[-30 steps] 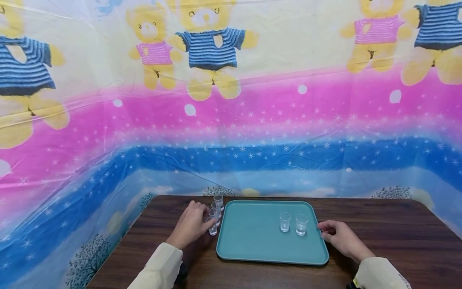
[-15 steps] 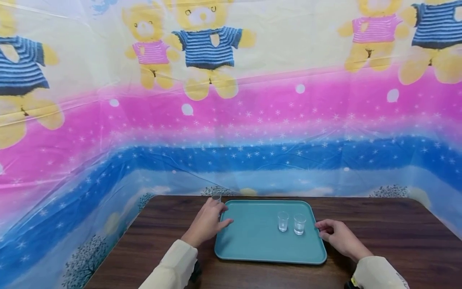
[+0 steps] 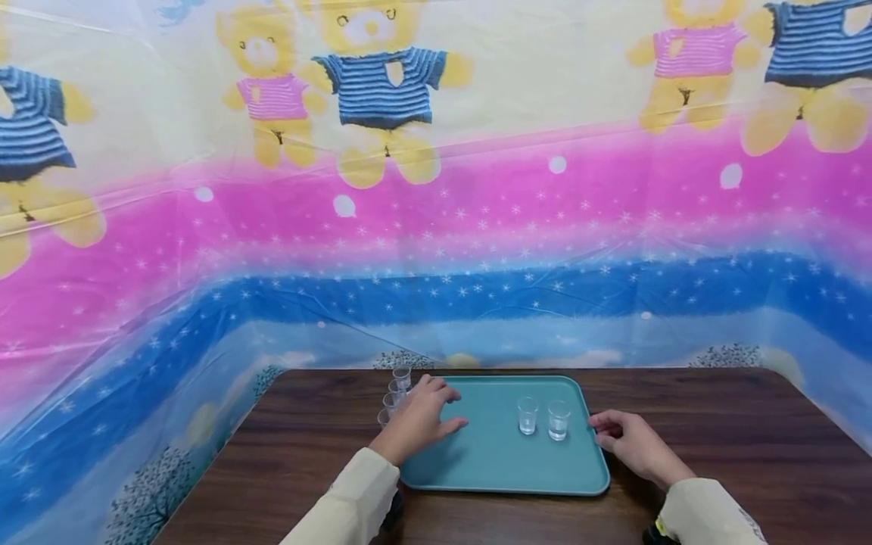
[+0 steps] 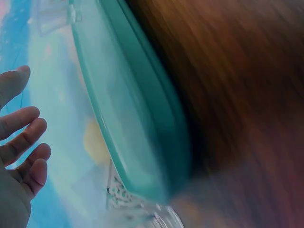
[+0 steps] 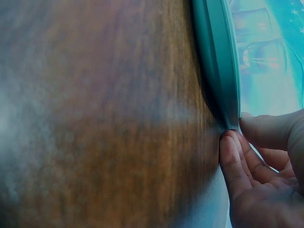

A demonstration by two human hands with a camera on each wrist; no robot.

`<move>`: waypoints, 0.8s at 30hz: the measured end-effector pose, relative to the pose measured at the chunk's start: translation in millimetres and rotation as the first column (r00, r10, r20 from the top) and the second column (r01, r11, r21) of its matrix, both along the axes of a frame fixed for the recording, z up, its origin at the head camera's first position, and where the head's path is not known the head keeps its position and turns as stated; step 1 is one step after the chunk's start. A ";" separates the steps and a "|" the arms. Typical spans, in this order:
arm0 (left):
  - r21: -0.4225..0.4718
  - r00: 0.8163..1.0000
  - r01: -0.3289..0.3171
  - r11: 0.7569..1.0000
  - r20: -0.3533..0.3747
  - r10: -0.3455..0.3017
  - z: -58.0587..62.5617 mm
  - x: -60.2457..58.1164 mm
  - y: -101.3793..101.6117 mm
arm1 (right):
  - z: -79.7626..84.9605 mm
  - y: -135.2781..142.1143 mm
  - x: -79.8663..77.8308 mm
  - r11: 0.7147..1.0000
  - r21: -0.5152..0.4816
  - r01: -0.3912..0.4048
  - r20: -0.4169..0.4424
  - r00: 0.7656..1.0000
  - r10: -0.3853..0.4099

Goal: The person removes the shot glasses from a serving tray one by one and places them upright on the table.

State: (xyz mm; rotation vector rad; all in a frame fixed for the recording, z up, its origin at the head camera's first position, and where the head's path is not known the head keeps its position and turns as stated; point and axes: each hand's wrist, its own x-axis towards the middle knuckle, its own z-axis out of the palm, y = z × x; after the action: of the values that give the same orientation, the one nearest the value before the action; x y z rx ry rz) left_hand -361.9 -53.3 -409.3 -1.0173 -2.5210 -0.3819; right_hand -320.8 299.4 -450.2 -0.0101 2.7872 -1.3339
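Observation:
A green tray (image 3: 504, 465) lies on the table, bearing two small clear shot glasses (image 3: 527, 416), (image 3: 559, 421) on its right half, each with a little clear liquid. My left hand (image 3: 418, 416) hovers over the tray's left side, fingers spread and nothing in them; the left wrist view shows the same loosely extended fingers (image 4: 23, 142). At the tray's right edge, my right hand (image 3: 633, 443) pinches the rim between thumb and fingers, clearly seen in the right wrist view at the tray rim (image 5: 223, 71).
Several more shot glasses (image 3: 402, 376) stand in a row on the dark wooden table (image 3: 300, 446), just left of the tray and partly hidden by my left hand. A printed cloth (image 3: 477, 295) with bears hangs behind the table.
My left hand has moved right, away from the row of shot glasses to above the tray. The right hand stays at the tray's edge, and the view has shifted slightly.

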 end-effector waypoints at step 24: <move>0.003 0.972 0.025 1.000 0.232 -0.025 3.4 -8.6 100.2 | -3.5 2.7 -0.1 1.000 -0.014 0.009 -0.021 1.000 -0.009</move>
State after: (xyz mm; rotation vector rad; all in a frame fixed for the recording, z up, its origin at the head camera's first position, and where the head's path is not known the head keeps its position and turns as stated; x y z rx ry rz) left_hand -370.5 46.9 -405.9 -1.0597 -2.7152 -0.5371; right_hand -321.0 302.1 -453.7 -0.0116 2.7985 -1.3625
